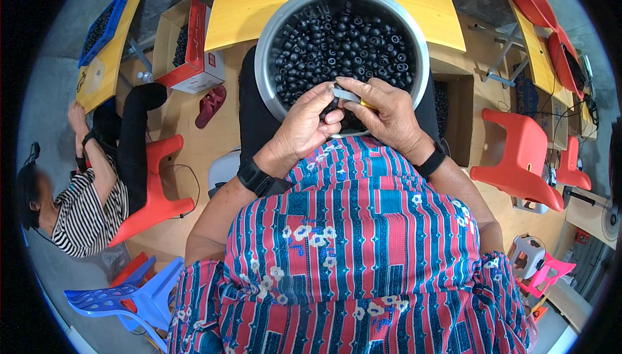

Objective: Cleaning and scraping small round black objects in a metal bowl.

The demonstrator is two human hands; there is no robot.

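Observation:
A large metal basin (262, 66) rests on my lap, holding a heap of small round black parts (350, 43), some with a hole in the middle. Over its near rim my two hands meet. My left hand (304, 124) is closed, pinching one black part (329, 109) that its fingers partly cover. In my right hand (392, 114) is a small knife (345, 95) with a flat grey blade and a bit of yellow handle showing. The blade lies against the black part and reaches my left thumb.
Ahead stands a yellow wooden table (240, 11). To the left, another person (91, 205) sits on a red stool (159, 185) beside a table with a blue tray (103, 30). A cardboard box (188, 49) of black parts stands nearby. Red stools (515, 156) are at the right.

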